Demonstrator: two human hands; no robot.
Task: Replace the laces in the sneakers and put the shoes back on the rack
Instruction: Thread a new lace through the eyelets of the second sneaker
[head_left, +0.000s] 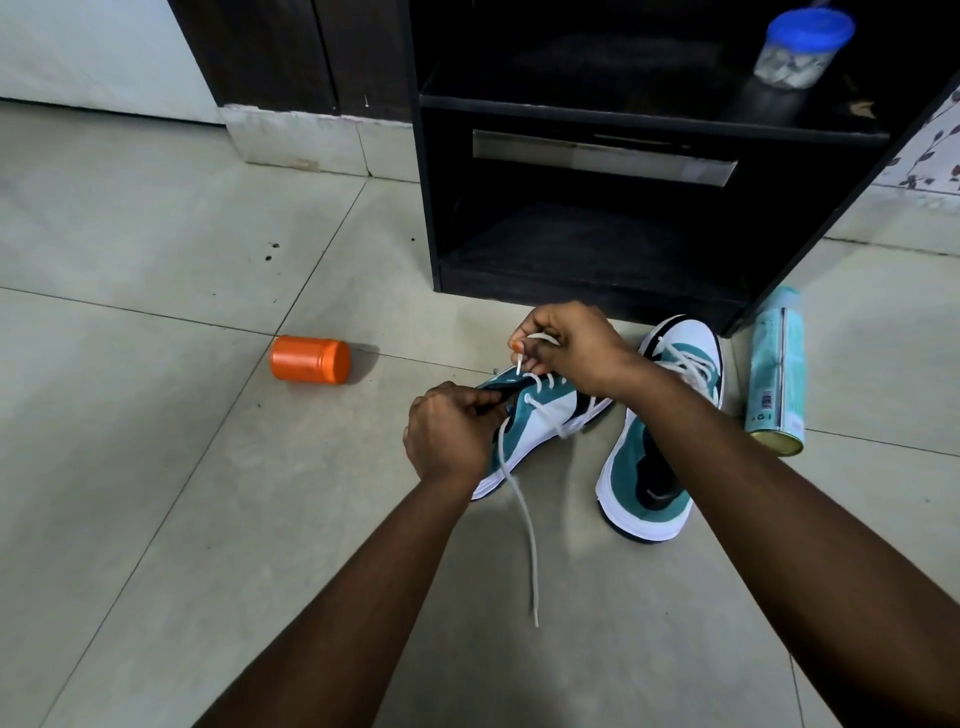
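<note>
The right forearm is covering the middle of the far sneaker (649, 499), and the hands are hiding part of the near sneaker (540, 415). The blue-lidded jar (800, 47) is showing blurred; its contents cannot be told. The spray can's (775, 374) label print is reading too small.

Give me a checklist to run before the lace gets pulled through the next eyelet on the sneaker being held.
1. Lace end gripped: ok. The right hand pinches the white lace above the eyelets.
2. Shoe steadied: ok. The left hand holds the near sneaker at its opening.
3. Loose end free: ok. The lace's other end trails on the floor, not under anything.
4. Which eyelet comes next: cannot tell, the hands hide that part.
5. Second sneaker: it lies beside the first with a lace in it; whether fully laced, cannot tell.
6. Rack space: ok, the bottom shelf looks unoccupied.
</note>
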